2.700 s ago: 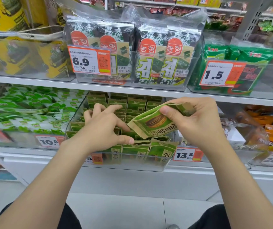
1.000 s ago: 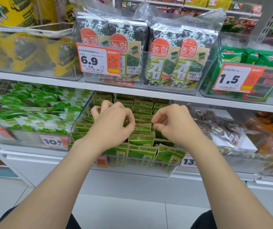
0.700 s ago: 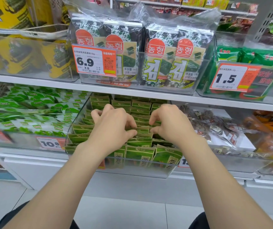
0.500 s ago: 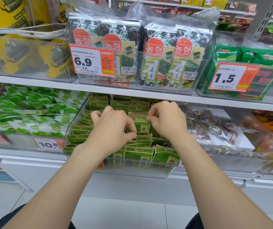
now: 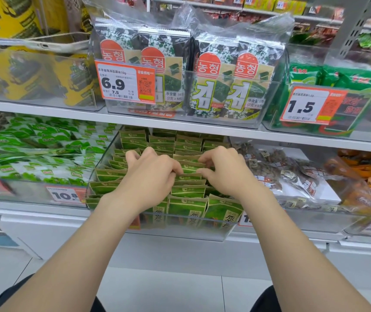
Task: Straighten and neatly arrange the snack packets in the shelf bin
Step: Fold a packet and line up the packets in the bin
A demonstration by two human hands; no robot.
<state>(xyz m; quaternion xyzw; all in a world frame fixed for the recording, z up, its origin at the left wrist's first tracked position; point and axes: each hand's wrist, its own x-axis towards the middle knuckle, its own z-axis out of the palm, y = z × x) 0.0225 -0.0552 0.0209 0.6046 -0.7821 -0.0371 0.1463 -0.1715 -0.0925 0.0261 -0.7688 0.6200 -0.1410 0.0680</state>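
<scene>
Both hands down in the clear bin (image 5: 186, 231) of green snack packets (image 5: 188, 207), lower shelf, dead centre

My left hand (image 5: 148, 176) and right hand (image 5: 224, 174) are knuckles-up over the middle row with fingers curled. Between them they're pinching the top edge of the middle packet (image 5: 190, 168), left thumb and fingers on its left corner, right ones on its right. The other packets stand in rows front to back, mostly upright, though the front right one leans a bit. The bin sits under the white shelf board (image 5: 45, 105). Pale green bags (image 5: 40, 149) fill the bin to the left and brownish bags (image 5: 281, 174) the one to the right. Big seaweed multipacks (image 5: 231, 86) with a 6.9 price tag (image 5: 125, 82) are right above.
</scene>
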